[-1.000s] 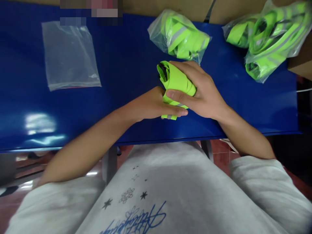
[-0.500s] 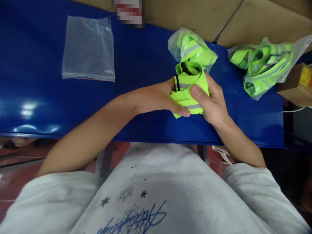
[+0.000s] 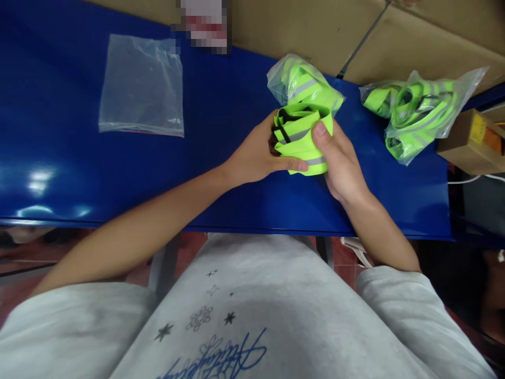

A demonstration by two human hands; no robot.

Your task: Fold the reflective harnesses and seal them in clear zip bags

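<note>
A rolled-up neon yellow reflective strap (image 3: 302, 150) with grey stripes and black sliders is held between both hands above the table. My left hand (image 3: 256, 155) grips its left side, thumb across the lower front. From the right, my right hand (image 3: 339, 158) wraps round the roll with its thumb pressed on the front; the other fingers are mostly hidden behind. Just beyond the roll lies a clear bag of similar straps (image 3: 310, 84). Flat on the table to the left is an empty clear plastic bag (image 3: 142, 87).
The blue table (image 3: 221, 105) has its near edge close to my body. Bagged yellow straps (image 3: 422, 105) lie at the right, beside a small cardboard box (image 3: 465, 145). Large cardboard boxes (image 3: 292, 29) line the far edge. White cables run at the right.
Both hands still hold the strap roll, which has turned and shifted slightly. My left wrist has bent and its thumb sits a little higher. The camera view has moved slightly.
</note>
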